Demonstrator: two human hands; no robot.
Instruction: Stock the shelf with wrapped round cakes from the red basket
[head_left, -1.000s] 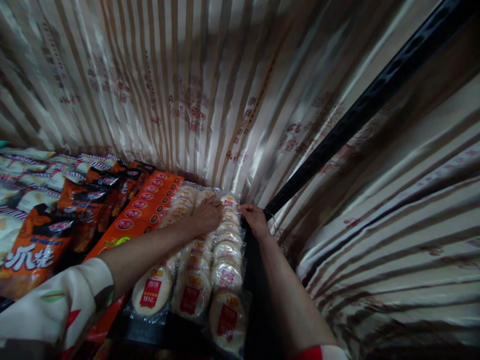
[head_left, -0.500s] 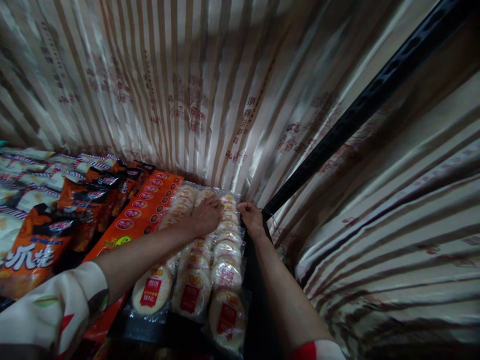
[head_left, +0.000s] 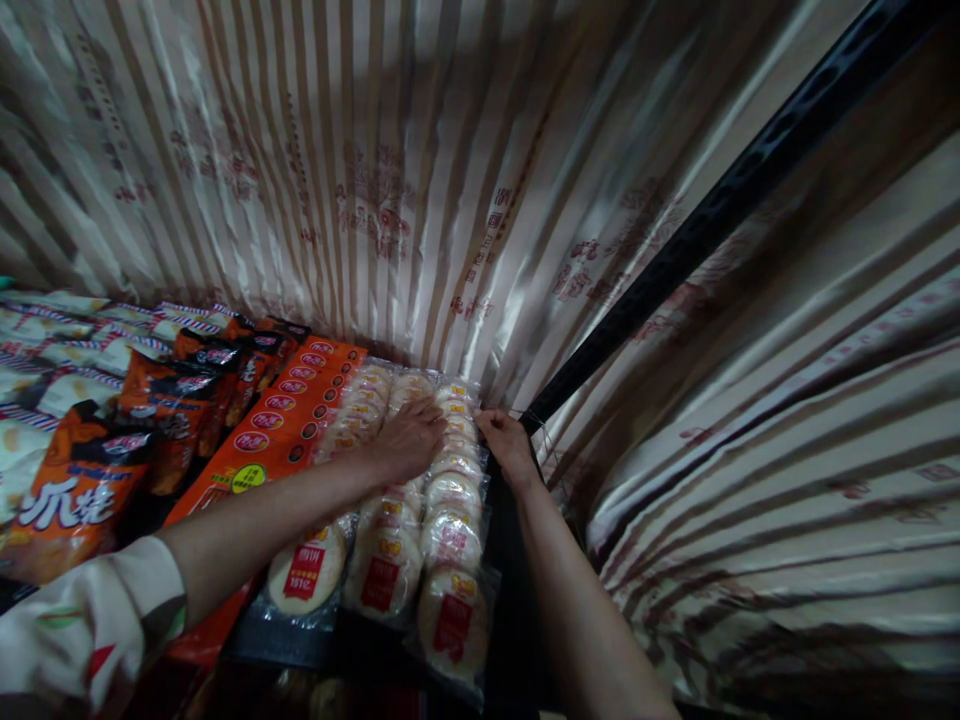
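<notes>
Three rows of clear-wrapped round white cakes with red labels (head_left: pixel 448 540) lie on a dark shelf. My left hand (head_left: pixel 409 438) rests palm down on the middle row, fingers stretched over the packs near the back. My right hand (head_left: pixel 506 445) sits at the right edge of the rightmost row, fingers curled against the wrapper beside a black shelf post (head_left: pixel 712 215); whether it grips the pack I cannot make out.
A long orange box (head_left: pixel 289 425) lies left of the cakes. Orange snack bags (head_left: pixel 71 490) and striped bags (head_left: pixel 90 350) fill the shelf further left. A striped satin curtain (head_left: pixel 360 170) hangs behind and to the right.
Both hands have stayed on the cake packs near the back, shifting only slightly. The view has tilted a little.
</notes>
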